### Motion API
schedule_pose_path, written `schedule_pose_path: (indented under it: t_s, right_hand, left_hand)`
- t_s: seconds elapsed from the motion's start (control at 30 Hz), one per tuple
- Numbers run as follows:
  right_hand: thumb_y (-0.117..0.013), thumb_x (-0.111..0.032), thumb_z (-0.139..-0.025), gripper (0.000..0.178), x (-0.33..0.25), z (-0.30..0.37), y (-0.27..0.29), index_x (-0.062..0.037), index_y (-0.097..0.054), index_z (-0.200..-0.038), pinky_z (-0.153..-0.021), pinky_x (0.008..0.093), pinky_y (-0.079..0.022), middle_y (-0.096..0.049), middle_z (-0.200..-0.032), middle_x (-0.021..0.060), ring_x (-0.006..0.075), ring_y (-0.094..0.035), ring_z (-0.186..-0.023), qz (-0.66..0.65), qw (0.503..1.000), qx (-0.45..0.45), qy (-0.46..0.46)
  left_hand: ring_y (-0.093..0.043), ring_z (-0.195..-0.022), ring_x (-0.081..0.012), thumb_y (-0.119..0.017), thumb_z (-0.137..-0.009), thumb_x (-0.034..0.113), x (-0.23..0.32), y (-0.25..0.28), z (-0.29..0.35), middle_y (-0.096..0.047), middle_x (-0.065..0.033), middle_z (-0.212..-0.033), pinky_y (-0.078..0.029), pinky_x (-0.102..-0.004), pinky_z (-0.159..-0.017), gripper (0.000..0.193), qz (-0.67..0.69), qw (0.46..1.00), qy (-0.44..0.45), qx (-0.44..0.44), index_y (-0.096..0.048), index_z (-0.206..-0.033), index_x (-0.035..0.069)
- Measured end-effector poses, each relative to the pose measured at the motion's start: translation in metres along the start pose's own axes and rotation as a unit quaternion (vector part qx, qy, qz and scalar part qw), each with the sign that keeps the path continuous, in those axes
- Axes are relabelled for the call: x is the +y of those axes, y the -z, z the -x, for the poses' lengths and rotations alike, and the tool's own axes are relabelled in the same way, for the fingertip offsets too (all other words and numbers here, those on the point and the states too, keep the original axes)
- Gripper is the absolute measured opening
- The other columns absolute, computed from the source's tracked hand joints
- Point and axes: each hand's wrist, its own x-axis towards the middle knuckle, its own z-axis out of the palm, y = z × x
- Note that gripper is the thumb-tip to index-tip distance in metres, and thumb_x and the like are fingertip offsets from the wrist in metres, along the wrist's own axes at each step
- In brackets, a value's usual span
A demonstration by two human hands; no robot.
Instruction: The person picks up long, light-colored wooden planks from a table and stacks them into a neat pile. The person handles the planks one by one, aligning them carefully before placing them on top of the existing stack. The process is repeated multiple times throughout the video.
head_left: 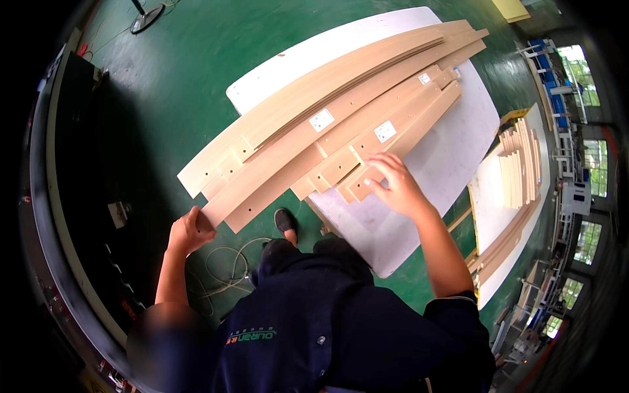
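Long light-brown wooden boards (262, 188) lie stacked in stepped layers on a white table, with small drilled holes near their ends. My left hand (190, 231) is closed on the near left end of one long board, which sticks out past the table. My right hand (398, 188) hovers at the near ends of the shorter boards (419, 124), its fingers and thumb apart. Whether its fingertips touch the wood I cannot tell. White labels (321, 120) are stuck on several boards.
The white tabletop (386, 226) shows on both sides of the stack. To the right, another white table (491, 219) carries more wooden pieces (521, 164). A loose pale cable (226, 268) lies on the green floor by my feet. A long dark machine (72, 196) runs along the left.
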Motion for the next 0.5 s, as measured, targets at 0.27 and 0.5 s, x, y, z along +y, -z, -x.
schedule_pose_path:
  t_s: [0.27, 0.5]
  right_hand:
    - [-0.067, -0.014, -0.087, 0.033, -0.031, 0.056, -0.013, -0.0027, -0.062, -0.117, -0.101, 0.0403, -0.043, -0.061, -0.122, 0.0135, 0.0328, -0.052, -0.118, -0.083, 0.993, -0.001, -0.083]
    - [-0.067, -0.015, -0.087, 0.031, -0.036, 0.095, -0.025, -0.0014, -0.063, -0.115, -0.098, 0.04, -0.045, -0.063, -0.119, 0.0147, 0.0337, -0.054, -0.116, -0.119, 0.983, 0.04, -0.132]
  left_hand:
    - [-0.065, -0.098, -0.036, -0.077, -0.065, 0.037, -0.004, -0.021, -0.011, -0.066, -0.0174, -0.109, -0.053, -0.0435, -0.084, 0.062, -0.007, 0.999, 0.033, 0.009, -0.055, -0.114, 0.005]
    - [-0.063, -0.102, -0.0355, -0.078, -0.065, 0.032, -0.005, -0.047, -0.01, -0.065, -0.016, -0.113, -0.052, -0.0428, -0.088, 0.063, 0.028, 0.995, 0.05, 0.081, -0.055, -0.118, 0.006]
